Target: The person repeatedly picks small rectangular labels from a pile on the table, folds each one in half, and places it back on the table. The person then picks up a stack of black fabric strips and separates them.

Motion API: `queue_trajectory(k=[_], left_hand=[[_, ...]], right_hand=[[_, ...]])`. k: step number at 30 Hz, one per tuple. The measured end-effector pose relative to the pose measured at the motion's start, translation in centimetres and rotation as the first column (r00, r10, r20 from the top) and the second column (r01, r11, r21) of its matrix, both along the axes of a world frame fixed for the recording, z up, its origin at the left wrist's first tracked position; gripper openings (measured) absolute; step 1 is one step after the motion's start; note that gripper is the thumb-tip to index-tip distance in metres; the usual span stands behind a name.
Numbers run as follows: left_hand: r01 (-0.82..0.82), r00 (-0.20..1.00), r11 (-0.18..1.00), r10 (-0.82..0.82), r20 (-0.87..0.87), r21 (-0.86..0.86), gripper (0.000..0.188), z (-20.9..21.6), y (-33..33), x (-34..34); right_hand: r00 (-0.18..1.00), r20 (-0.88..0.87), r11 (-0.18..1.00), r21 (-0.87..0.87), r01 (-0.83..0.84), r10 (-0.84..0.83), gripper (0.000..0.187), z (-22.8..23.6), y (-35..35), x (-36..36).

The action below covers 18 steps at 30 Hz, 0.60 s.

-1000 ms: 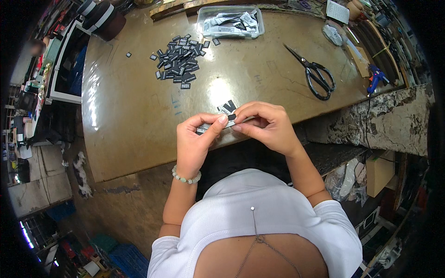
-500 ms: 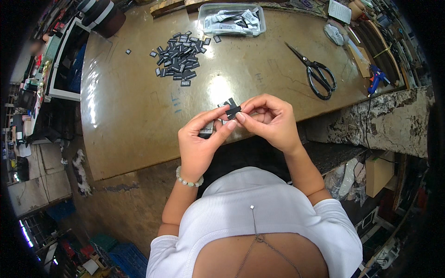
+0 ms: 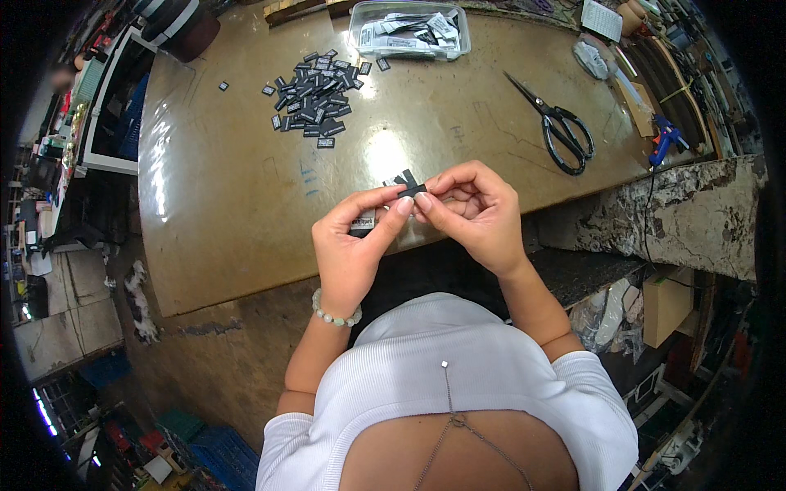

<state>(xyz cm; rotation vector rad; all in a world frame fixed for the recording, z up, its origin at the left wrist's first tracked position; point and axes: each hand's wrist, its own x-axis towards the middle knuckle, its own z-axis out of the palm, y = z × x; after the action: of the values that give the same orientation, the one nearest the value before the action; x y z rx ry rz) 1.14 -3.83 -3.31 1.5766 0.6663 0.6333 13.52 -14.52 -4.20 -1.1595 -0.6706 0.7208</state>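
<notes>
Near the table's front edge, a small black fabric label is pinched between both hands. My left hand is closed on its left end, thumb against fingertips. My right hand pinches the right end between thumb and forefinger. Just beyond the fingertips are more dark strips, partly hidden. A black-and-white printed label shows beneath my left hand, mostly covered by it. Farther off lies a loose pile of small black labels with pale print.
A clear plastic box of flat black and white labels stands at the far side of the table. Large black-handled scissors lie to the right, near a blue glue gun with a hanging cord. A crumpled plastic bag sits behind.
The black label has turned from tilted to nearly level. My left thumb has moved up onto it, close to the right thumb. Both hands keep hold of it.
</notes>
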Motion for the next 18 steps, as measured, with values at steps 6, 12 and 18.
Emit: queue_trajectory(k=[6,12,18], left_hand=[[-0.008,0.999,1.000,0.008,0.034,-0.014,0.018,-0.22,-0.05,0.18],[-0.021,1.000,0.992,0.020,-0.009,-0.123,0.017,-0.11,-0.08,-0.06],[-0.033,0.999,0.991,0.033,-0.002,-0.131,0.017,-0.13,-0.12,0.05]], right_hand=[[1.000,-0.031,1.000,0.030,0.003,-0.002,0.015,-0.16,0.06,-0.13],[0.999,-0.029,1.000,0.018,-0.018,0.019,0.014,-0.36,0.11,-0.13],[0.999,-0.037,1.000,0.018,-0.019,0.019,0.013,-0.42,0.05,-0.17]])
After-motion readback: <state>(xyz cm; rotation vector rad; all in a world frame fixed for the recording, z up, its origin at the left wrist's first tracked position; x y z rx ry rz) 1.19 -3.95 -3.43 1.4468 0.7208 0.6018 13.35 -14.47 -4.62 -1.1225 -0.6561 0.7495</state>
